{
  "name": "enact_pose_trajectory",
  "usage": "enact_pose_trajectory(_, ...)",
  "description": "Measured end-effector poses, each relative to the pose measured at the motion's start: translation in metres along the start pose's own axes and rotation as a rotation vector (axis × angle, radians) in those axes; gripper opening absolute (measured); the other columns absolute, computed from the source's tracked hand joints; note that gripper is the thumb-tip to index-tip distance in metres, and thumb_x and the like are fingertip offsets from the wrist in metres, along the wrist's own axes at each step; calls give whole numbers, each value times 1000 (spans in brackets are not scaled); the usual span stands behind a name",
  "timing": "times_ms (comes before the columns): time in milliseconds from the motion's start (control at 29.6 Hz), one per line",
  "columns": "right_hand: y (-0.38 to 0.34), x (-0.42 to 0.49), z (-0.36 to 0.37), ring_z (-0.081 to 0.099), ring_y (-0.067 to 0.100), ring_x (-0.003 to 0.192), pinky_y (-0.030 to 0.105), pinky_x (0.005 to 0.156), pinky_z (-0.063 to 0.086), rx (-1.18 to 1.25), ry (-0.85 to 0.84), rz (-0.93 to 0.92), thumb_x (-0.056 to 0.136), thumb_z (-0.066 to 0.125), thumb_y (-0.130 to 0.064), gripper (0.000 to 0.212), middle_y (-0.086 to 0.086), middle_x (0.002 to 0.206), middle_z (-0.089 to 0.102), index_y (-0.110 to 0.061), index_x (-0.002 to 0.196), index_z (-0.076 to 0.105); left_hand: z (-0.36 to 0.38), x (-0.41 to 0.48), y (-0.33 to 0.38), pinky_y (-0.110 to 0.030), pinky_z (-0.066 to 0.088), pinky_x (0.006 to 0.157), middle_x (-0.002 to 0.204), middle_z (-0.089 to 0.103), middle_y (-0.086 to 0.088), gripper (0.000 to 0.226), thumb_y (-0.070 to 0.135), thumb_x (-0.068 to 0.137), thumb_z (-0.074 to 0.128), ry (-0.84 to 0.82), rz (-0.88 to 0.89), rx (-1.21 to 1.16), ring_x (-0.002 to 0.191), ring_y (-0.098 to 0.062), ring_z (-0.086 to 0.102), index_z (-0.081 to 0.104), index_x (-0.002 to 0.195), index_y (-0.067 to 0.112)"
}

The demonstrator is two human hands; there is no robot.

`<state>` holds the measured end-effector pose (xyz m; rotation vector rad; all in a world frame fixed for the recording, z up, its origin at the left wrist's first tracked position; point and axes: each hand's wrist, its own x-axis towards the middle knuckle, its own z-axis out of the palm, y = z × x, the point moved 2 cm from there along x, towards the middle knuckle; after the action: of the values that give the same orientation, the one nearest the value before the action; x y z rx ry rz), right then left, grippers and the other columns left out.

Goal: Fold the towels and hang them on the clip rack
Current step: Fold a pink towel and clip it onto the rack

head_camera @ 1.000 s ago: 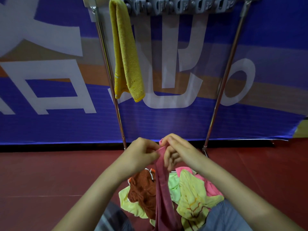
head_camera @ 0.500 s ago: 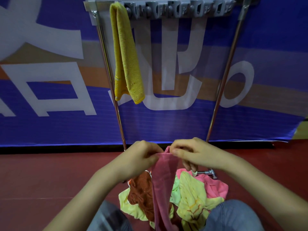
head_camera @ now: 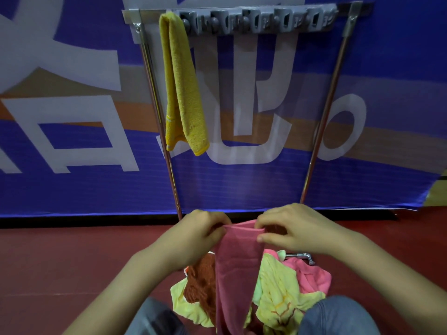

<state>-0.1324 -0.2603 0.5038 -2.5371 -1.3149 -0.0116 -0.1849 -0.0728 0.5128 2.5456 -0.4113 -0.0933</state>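
Left hand, right hand pinch pink towel, bottom cropped

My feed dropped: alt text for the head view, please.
The left hand and right hand pinch the top edge of a pink towel hanging over a heap of loose towels. Behind, one yellow towel hangs leftmost on the clip rack.

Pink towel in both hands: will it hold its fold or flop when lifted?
The pink towel probably flops: it hangs limp below the left hand and right hand pinching its top edge. Likely light, since fingertip pinches carry it. Its fold may open if released.
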Motion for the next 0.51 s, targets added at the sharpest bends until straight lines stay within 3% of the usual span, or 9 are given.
enact_pose_trajectory(68, 1, -2, -4, 62, 13, 78, 13, 54, 29, -54, 67, -57, 78, 30, -59, 49, -7, 91, 67, -25, 99, 60, -3, 2, 2, -25, 46, 76, 95, 68, -1, 19, 19, 93, 45, 12, 1, 17, 84, -13, 61, 62, 102, 17)
enact_pose_trajectory(169, 0, -3, -11, 59, 12, 70, 20, 57, 35, -67, 88, -55, 79, 26, -56, 49, -9, 84, 63, -23, 99, 56, -12, 4, 6, -34, 48, 80, 94, 68, 0, 19, 21, 93, 45, 52, 16, 20, 86, -16, 61, 61, 102, 18)
enact_pose_trajectory(270, 0, -1, -17, 51, 3, 58, 14, 54, 34, 51, 174, -6, 80, 34, -54, 41, -16, 69, 52, -22, 94, 54, -21, 8, 11, -29, 48, 76, 86, 63, 7, 18, 20, 93, 45, 104, 37, 16, 78, -9, 58, 61, 101, 19)
enact_pose_trajectory(372, -2, -3, -17, 55, 11, 72, 20, 57, 41, 178, 287, 21, 80, 40, -53, 27, -13, 76, 59, -31, 90, 50, -27, 11, 15, -22, 45, 68, 77, 59, 12, 17, 20, 92, 46, 156, 47, 4, 69, -3, 56, 61, 100, 19)
enact_pose_trajectory(507, -6, -4, -19, 55, 11, 67, 19, 56, 42, 266, 373, 48, 78, 44, -51, 22, -25, 71, 55, -33, 90, 46, -30, 9, 20, -16, 43, 67, 74, 58, 18, 15, 19, 91, 49, 226, 51, -51, 69, 2, 57, 63, 95, 19)
